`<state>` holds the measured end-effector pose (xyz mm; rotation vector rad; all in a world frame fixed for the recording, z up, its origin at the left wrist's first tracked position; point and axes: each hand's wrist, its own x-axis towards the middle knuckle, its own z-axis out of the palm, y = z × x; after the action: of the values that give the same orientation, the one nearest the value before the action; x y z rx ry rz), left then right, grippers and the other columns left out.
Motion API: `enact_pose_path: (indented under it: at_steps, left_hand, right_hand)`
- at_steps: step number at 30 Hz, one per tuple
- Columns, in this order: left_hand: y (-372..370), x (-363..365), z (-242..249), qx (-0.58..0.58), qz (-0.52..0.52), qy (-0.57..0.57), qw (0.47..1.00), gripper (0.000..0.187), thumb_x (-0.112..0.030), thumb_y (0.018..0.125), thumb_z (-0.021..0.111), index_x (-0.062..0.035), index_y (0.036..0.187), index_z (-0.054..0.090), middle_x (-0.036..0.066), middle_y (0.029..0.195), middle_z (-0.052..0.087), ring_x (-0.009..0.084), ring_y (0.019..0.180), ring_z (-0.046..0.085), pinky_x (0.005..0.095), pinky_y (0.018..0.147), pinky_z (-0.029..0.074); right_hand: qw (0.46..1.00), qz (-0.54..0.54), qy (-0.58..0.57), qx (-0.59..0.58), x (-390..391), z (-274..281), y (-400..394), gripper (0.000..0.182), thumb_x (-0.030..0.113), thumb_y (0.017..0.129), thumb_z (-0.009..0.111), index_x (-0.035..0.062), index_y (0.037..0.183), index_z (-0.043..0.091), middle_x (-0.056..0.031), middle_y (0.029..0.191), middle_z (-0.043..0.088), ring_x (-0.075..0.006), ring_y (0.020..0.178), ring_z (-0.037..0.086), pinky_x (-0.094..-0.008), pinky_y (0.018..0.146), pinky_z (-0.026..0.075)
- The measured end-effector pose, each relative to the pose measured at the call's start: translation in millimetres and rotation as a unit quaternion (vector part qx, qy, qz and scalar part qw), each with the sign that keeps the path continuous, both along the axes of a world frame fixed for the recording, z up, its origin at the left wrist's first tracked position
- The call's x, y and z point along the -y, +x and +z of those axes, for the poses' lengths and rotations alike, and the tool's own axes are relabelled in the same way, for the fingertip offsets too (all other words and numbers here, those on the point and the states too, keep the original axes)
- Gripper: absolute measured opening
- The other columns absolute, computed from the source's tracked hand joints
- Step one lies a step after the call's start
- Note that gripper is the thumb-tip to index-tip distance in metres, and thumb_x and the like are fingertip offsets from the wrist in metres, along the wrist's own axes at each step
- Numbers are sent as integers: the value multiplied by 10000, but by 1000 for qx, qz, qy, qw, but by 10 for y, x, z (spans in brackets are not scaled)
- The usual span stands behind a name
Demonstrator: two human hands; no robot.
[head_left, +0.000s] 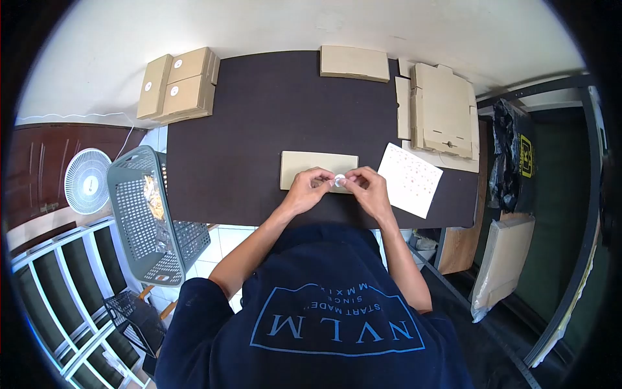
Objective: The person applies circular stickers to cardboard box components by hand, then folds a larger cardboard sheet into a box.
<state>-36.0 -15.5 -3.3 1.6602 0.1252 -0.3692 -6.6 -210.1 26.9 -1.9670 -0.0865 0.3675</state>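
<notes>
A small round white sticker (pixel 339 180) is pinched between my two hands. My left hand (pixel 310 188) grips its left edge with thumb and fingertips. From the other side, my right hand (pixel 368 188) pinches it the same way. Beneath both hands lies a closed flat brown cardboard box (pixel 319 161), its lower right part hidden by them. To the right of my right hand, a white sheet (pixel 410 179) dotted with small marks lies tilted on the table.
The dark table (pixel 259 117) carries stacked boxes with round white stickers (pixel 189 84) at back left. One more box (pixel 354 62) stands at the back, and flattened cardboard (pixel 444 110) lies at right. A grey basket (pixel 133 207) and white fan (pixel 88 181) are left.
</notes>
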Motion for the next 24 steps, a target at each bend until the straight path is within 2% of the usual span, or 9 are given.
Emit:
enact_pose_path:
  at_steps: [3,5,7,9,11,12,16,18,24]
  left_hand:
    - [-100,-104,10,-31,4,11,999,169,-103,937,664,30,1031,708,96,1005,702,151,860,675,311,744,536]
    - [-213,-166,-201,13,27,16,999,168,-101,925,668,25,1028,708,106,1006,708,167,854,688,317,726,536]
    - [-242,-237,-180,5,82,131,988,168,-96,908,669,20,1022,710,118,1015,711,190,846,700,320,724,533]
    - [-244,-324,-140,8,105,166,980,159,-86,893,662,7,1012,711,127,997,707,228,858,694,339,724,535]
    - [-244,-385,-112,92,124,219,963,150,-85,888,661,0,1002,709,127,957,697,268,882,668,370,775,528]
    - [-231,-420,-125,140,90,248,954,179,-74,873,664,-11,1037,694,137,981,675,307,956,623,390,850,504]
    - [-199,-387,-111,204,47,267,941,251,-73,861,673,-32,1109,679,131,1052,642,309,1045,578,395,923,464]
    - [-196,-350,-95,199,1,286,937,324,-84,857,682,-61,1181,672,135,1118,609,317,1127,529,417,995,420]
    - [-229,-308,-112,180,-22,325,928,384,-106,856,695,-128,1239,675,143,1197,537,329,1161,479,441,1004,399]
  right_hand:
    - [998,53,-28,-4,-114,-156,34,192,118,825,776,-53,866,700,-137,786,673,-175,634,593,-313,629,490]
    - [996,71,-43,-13,-202,-119,61,179,109,823,761,-54,842,691,-161,749,667,-219,638,619,-344,639,496]
    - [992,84,-90,-2,-283,-191,103,156,103,827,749,-45,832,698,-172,764,684,-250,660,652,-365,648,502]
    - [991,75,-101,-35,-324,-247,173,153,124,834,739,-26,828,712,-178,778,702,-263,691,679,-373,663,510]
    - [988,41,-128,-82,-360,-347,230,171,160,836,739,-10,828,723,-170,767,709,-253,699,690,-368,677,518]
    - [988,42,-118,-86,-385,-402,257,196,195,834,741,0,831,731,-162,767,715,-261,716,702,-374,703,527]
    - [986,42,-140,-80,-517,-563,302,210,209,826,752,0,829,731,-159,764,717,-280,720,705,-387,722,531]
    - [983,43,-159,-75,-551,-606,317,238,241,820,779,8,846,738,-136,766,725,-224,694,696,-356,707,534]
    - [982,42,-177,-56,-583,-653,311,235,245,834,759,12,831,736,-138,778,728,-255,725,710,-366,728,543]
